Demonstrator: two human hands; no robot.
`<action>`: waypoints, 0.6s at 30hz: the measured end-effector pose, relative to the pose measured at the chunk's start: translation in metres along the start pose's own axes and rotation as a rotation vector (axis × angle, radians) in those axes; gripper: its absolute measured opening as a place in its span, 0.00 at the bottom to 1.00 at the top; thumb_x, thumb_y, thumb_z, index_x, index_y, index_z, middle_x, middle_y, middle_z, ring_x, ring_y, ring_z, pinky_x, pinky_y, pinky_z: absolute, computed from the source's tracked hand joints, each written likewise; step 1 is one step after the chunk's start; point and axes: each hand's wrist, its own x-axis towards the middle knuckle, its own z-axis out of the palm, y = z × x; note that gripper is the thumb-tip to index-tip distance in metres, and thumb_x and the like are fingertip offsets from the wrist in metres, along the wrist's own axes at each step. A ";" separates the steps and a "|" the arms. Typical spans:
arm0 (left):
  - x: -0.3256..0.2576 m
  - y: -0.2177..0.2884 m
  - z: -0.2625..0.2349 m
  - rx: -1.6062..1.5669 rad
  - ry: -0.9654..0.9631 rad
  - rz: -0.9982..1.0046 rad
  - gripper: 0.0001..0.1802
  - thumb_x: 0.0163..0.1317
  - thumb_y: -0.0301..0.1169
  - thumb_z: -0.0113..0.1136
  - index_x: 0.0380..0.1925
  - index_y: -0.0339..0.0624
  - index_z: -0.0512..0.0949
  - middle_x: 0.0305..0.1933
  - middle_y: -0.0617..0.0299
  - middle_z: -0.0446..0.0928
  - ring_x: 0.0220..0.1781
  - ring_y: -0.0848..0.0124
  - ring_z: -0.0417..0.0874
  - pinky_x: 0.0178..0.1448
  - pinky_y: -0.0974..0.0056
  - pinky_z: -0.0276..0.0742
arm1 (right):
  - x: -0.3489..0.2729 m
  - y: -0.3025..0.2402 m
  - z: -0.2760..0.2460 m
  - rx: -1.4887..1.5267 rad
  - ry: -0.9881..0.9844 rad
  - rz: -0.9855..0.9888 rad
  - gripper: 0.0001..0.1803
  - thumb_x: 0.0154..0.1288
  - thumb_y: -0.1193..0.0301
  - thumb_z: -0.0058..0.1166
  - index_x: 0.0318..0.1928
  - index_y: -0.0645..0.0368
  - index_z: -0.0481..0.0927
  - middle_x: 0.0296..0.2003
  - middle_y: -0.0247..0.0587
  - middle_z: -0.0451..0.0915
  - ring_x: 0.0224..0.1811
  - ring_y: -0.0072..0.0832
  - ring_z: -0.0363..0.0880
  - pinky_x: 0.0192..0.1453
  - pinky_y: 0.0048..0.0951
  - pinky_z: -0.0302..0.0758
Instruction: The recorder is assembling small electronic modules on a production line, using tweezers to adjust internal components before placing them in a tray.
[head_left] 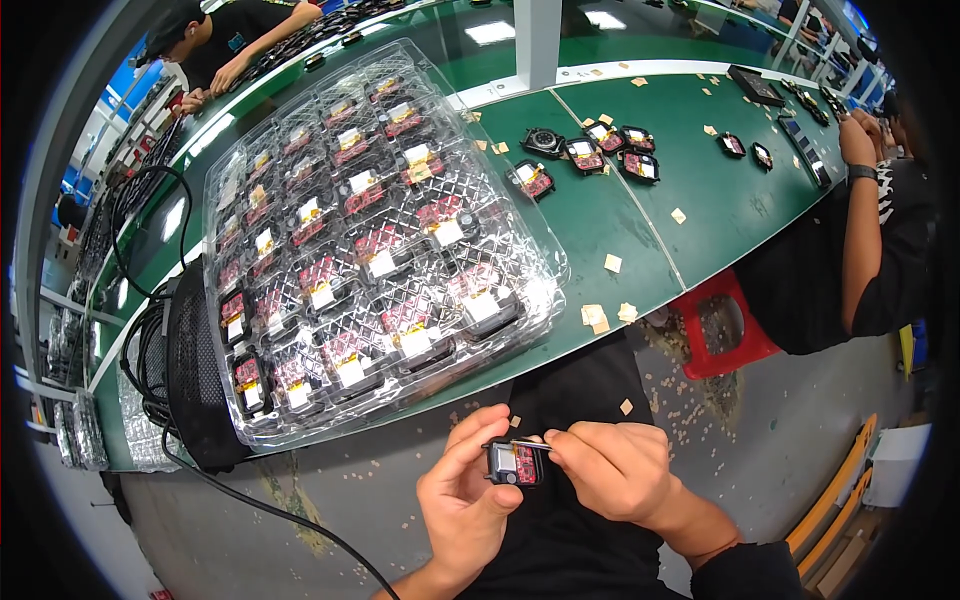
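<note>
Over my lap, my left hand (465, 490) grips a black watch case (515, 464) by its edges, thumb below and fingers above. Its open side faces up and shows a silver-grey block beside a red circuit board. My right hand (618, 468) pinches a thin metal tool, seemingly tweezers (530, 444), whose tip lies over the top edge of the case. On the green table (640, 250) ahead stands a clear plastic tray (420, 370) stack, its compartments holding similar cases with red boards and white blocks.
Several loose watch cases (585, 154) lie right of the tray. Small beige paper squares (612, 263) dot the table and floor. A black cable (290, 515) runs at the left. A red stool (715, 335) and a co-worker's arm (862, 240) are at the right; another person (225, 40) works across the table.
</note>
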 end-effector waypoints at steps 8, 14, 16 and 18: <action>-0.005 0.030 -0.009 0.073 -0.134 0.173 0.36 0.47 0.45 0.84 0.49 0.34 0.79 0.57 0.48 0.74 0.56 0.50 0.85 0.60 0.48 0.85 | 0.018 0.023 -0.014 0.246 0.018 0.073 0.14 0.56 0.81 0.67 0.44 0.64 0.84 0.34 0.43 0.85 0.30 0.38 0.84 0.33 0.35 0.81; 0.002 0.083 -0.030 0.523 -0.046 0.815 0.40 0.52 0.51 0.81 0.59 0.41 0.75 0.57 0.49 0.75 0.55 0.51 0.85 0.56 0.50 0.87 | 0.066 0.073 0.000 -0.088 0.224 0.321 0.07 0.72 0.75 0.59 0.48 0.62 0.82 0.37 0.48 0.78 0.33 0.49 0.83 0.33 0.43 0.78; 0.018 0.089 -0.035 0.769 0.132 0.955 0.38 0.48 0.56 0.82 0.42 0.39 0.72 0.55 0.49 0.71 0.52 0.55 0.85 0.59 0.48 0.84 | 0.073 0.107 -0.002 -0.220 0.214 0.388 0.11 0.73 0.71 0.59 0.53 0.58 0.81 0.39 0.48 0.79 0.34 0.50 0.84 0.34 0.45 0.78; 0.031 0.106 -0.033 0.953 0.282 1.019 0.30 0.47 0.46 0.84 0.35 0.41 0.73 0.56 0.51 0.69 0.56 0.55 0.81 0.59 0.49 0.84 | 0.088 0.123 0.003 -0.280 0.201 0.429 0.15 0.73 0.67 0.59 0.57 0.55 0.81 0.40 0.47 0.79 0.34 0.51 0.84 0.35 0.48 0.79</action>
